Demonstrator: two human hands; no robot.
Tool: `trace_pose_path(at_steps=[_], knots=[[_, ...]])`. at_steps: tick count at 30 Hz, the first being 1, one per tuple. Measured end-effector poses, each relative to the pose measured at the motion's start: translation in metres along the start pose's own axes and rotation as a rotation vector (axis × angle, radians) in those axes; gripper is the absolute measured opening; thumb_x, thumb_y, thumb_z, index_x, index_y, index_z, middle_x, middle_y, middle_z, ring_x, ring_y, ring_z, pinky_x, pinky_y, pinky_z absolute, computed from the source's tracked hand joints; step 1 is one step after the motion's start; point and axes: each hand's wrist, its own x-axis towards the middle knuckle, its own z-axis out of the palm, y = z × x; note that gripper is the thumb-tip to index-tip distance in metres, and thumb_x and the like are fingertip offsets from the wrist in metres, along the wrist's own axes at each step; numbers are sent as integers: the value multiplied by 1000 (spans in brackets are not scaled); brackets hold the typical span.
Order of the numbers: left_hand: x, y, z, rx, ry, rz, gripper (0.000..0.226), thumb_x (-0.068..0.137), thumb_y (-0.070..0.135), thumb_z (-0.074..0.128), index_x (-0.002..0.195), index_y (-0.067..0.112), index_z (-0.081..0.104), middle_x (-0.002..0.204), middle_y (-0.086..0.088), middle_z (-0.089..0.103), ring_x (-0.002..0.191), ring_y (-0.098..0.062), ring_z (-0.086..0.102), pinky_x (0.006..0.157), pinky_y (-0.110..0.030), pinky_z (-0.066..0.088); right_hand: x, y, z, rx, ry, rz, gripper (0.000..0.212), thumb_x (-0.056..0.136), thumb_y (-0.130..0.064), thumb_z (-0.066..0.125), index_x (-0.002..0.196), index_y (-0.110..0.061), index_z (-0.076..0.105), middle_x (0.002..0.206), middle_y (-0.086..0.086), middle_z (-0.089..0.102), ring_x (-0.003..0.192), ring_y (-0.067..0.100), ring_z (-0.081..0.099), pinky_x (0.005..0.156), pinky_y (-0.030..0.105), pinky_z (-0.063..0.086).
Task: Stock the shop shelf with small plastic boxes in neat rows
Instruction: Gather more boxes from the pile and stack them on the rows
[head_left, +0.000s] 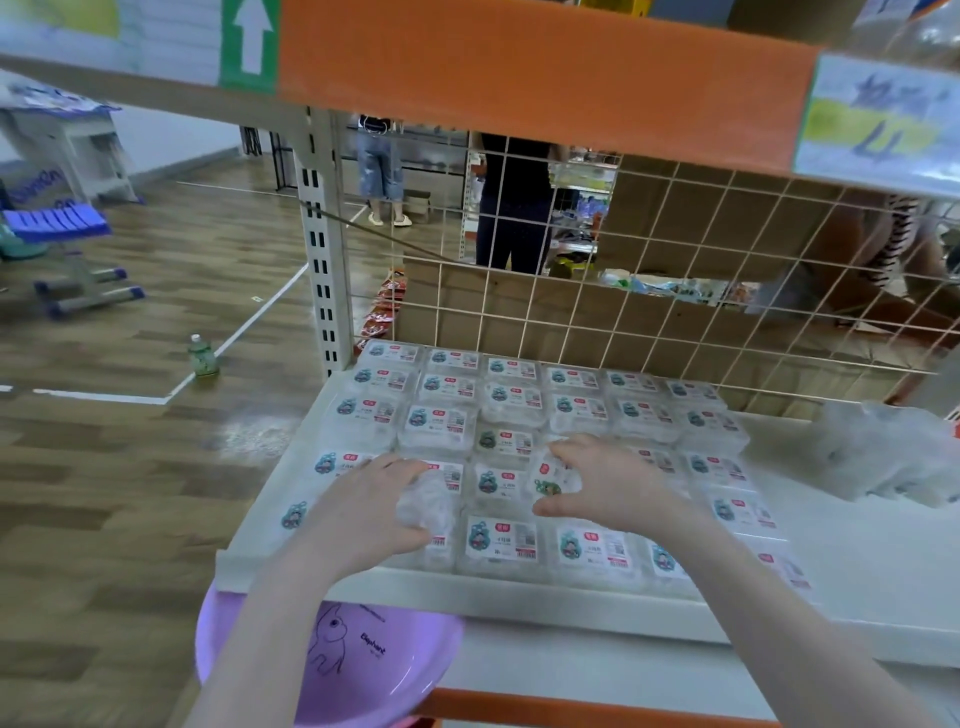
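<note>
Wood-plank shop floor (130, 467) lies to the left of the white shelf (519, 587), whose wire mesh back (623, 291) shows cardboard and standing people behind it. Small plastic boxes (447, 387) with cartoon labels cover the shelf in close rows — from the mesh back to the shelf's front lip. Over the front rows the left hand (374, 506) curls its fingers round a crumpled clear wrapper (426, 501) — held just above the boxes. The right hand (608, 486), near the middle of the shelf, pinches one box (553, 480) between thumb and fingers, tilted above its neighbours. A heap of clear plastic bags (883, 457) sits at the shelf's right end. Below the shelf's front lip a lilac basin (363, 670) shows.
</note>
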Motion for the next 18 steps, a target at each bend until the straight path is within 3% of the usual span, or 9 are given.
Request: trace_pose_path(at_steps=[3, 6, 9, 12, 15, 18], knots=[[1, -1, 0, -2, 1, -3, 72, 76, 40, 70, 140, 28, 38, 135, 11, 42, 124, -10, 41, 103, -26, 33, -3, -9, 20, -18, 123, 126, 81, 78, -72, 47, 140, -20, 38, 143, 3, 40, 132, 24, 34, 104, 36, 33], [1, -1, 0, -3, -4, -3, 72, 76, 40, 69, 140, 28, 38, 134, 11, 43, 124, -10, 42, 103, -27, 34, -2, -10, 26, -82, 196, 111, 79, 80, -73, 40, 140, -20, 37, 141, 3, 42, 132, 23, 34, 107, 36, 30], [1, -1, 0, -1, -1, -2, 71, 76, 39, 69, 139, 28, 38, 134, 12, 43, 124, -9, 42, 103, -26, 34, -4, 4, 14, 98, 85, -24, 76, 80, -65, 52, 144, -29, 31, 152, -2, 27, 138, 17, 27, 111, 35, 22], [2, -2, 0, -14, -3, 1, 71, 75, 41, 69, 139, 29, 39, 132, 12, 44, 122, -9, 42, 101, -25, 33, -7, 20, 3, 294, -67, -132, 75, 78, -46, 70, 141, -41, 31, 153, -16, 18, 139, 5, 20, 105, 21, 15], [2, -2, 0, -28, -5, -4, 71, 75, 42, 70, 138, 30, 40, 130, 13, 45, 122, -9, 42, 99, -24, 34, -4, 24, 8, 333, 17, -128, 65, 79, -33, 72, 136, -41, 41, 149, -19, 27, 135, 3, 26, 101, 17, 20], [2, -3, 0, -31, -15, 0, 72, 74, 42, 70, 138, 30, 39, 130, 13, 44, 122, -9, 42, 101, -26, 35, 3, 14, 21, 338, 160, -66, 60, 79, -33, 71, 134, -35, 47, 147, -12, 35, 132, 7, 34, 106, 24, 28]])
